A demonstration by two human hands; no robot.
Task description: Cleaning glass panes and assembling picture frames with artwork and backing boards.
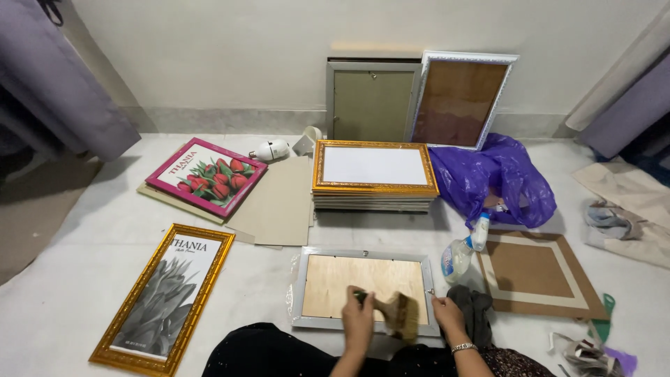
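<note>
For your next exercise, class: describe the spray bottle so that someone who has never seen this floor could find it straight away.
Start at the stack of gold frames in the middle of the floor, then move right to the purple plastic bag. Just below the bag's front edge stands the spray bottle, tilted, beside a brown backing board. It is the only clear bottle with a white nozzle among flat frames.

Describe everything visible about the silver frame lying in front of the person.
The silver frame lies flat on the white floor, back side up, straight ahead of the person's knees. Its rim is pale grey-silver and rectangular, set wider than tall, around a light wooden backing board with small clips at the edges. Clear plastic film seems to lie under its left side. The left hand holds a wooden brush on the board near the lower rim; the right hand touches the frame's right edge.
</note>
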